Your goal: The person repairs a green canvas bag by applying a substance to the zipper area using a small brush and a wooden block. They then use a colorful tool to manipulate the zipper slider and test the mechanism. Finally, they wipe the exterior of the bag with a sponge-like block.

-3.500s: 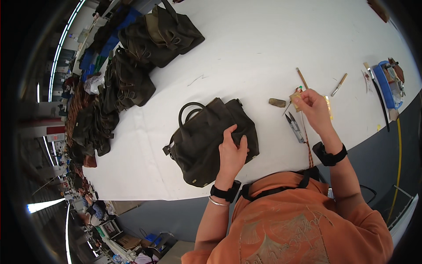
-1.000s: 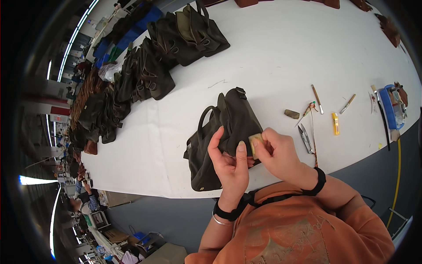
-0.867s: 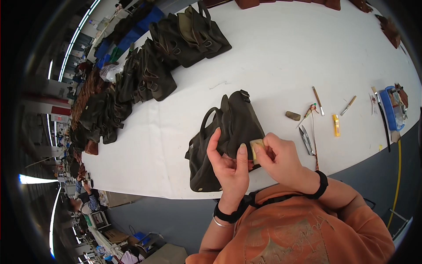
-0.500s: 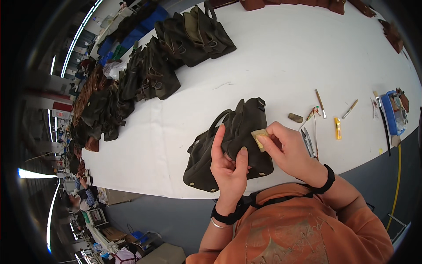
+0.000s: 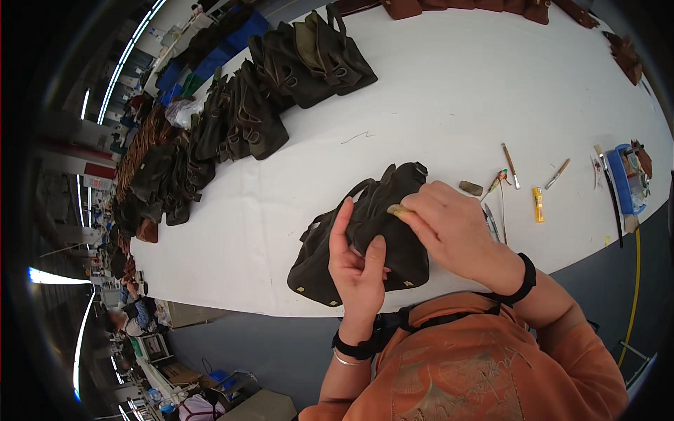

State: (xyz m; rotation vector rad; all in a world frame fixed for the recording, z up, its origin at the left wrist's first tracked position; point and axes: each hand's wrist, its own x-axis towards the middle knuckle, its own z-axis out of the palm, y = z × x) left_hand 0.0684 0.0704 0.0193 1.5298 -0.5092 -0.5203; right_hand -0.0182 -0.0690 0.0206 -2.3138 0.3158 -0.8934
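A dark olive-brown handbag (image 5: 406, 258) with a looped handle stands tilted on the white-covered table, close to the front edge. My left hand (image 5: 359, 272) grips it from the near side, index finger raised along the bag and thumb pressed on its end panel; the other fingers are partly hidden behind the thumb. In my right hand (image 5: 453, 228) a small yellowish pad (image 5: 399, 210) is pinched between thumb and fingers. That pad touches the upper edge area of the bag's end panel, and most of it is covered by the fingers.
Right of the bag lie a brownish block (image 5: 471, 188), a brush (image 5: 510, 167), a yellow tube-like item (image 5: 538, 205), partly covered metal shears (image 5: 491, 219) and a blue tray (image 5: 621, 179). Dark bags (image 5: 312, 67) line the table's far left; brown leather pieces (image 5: 467, 5) lie along the far edge.
My right hand has moved left with the pad, which now shows edge-on. The bag and my left hand have shifted slightly left.
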